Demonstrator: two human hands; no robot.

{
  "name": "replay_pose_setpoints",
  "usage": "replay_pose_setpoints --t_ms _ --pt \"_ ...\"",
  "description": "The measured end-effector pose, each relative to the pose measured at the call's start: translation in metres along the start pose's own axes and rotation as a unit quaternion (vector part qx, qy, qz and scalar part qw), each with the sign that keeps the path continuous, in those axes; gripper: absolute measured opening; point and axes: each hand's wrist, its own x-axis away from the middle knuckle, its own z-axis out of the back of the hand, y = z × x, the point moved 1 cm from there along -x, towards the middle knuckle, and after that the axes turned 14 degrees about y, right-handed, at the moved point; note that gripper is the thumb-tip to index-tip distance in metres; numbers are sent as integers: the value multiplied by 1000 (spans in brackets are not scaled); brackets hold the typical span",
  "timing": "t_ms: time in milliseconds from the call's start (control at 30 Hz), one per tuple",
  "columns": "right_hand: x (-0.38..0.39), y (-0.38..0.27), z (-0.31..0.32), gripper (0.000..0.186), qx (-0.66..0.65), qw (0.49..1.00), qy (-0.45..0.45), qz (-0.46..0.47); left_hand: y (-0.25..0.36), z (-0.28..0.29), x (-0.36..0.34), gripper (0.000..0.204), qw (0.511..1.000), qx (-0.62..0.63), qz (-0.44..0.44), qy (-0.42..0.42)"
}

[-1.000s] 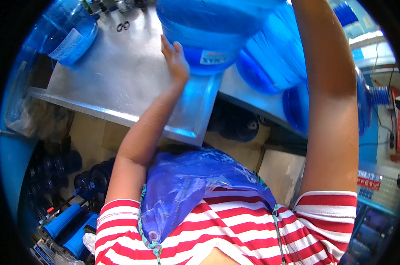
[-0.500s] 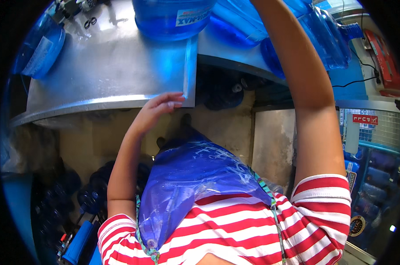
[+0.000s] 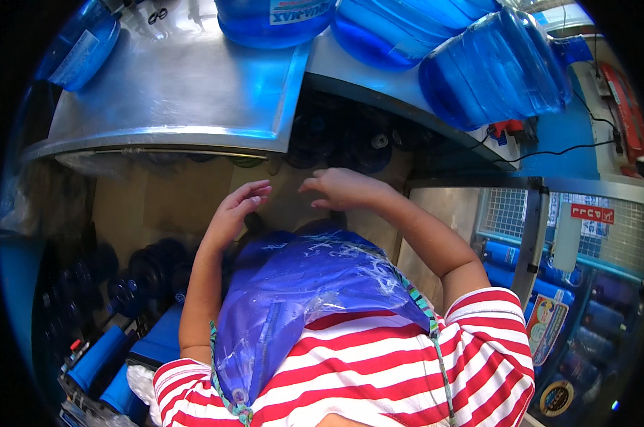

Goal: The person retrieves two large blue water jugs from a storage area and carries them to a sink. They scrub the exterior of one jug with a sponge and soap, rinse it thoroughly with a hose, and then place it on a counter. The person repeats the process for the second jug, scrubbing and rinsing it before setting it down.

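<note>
My left hand (image 3: 238, 206) hangs in the air before the metal counter's front edge, its fingers loosely bent and apart, with nothing in it. Facing it, a short gap away, is my right hand (image 3: 339, 188), likewise unoccupied with fingers spread and curved. Both are above a blue plastic apron (image 3: 315, 277) that covers my front. Beyond them a large blue water jug (image 3: 275, 25) stands on the metal counter (image 3: 187, 92). To its right another blue jug (image 3: 400, 32) lies on its side, and a third jug (image 3: 496, 71) lies beside that, capped end to the right.
Another blue jug (image 3: 83, 46) stands at the counter's far left. Dark jugs (image 3: 371, 142) sit under the counter. More jugs (image 3: 147, 277) are on the floor at lower left. A glass door (image 3: 535, 249) is at right, and a black cable (image 3: 563, 151) runs near a red object (image 3: 624, 107).
My right hand has come down from the jugs at upper right to waist height, near my left hand. The left hand has lowered slightly. My view has shifted a little.
</note>
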Motion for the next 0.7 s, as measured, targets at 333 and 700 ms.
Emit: replay_pose_setpoints --t_ms 333,700 --pt "126 170 -53 46 41 981 -150 -116 -62 -213 -22 45 942 -317 -78 78" --pt "132 384 -156 48 105 974 -116 -163 -112 -303 7 46 942 -335 20 -12"
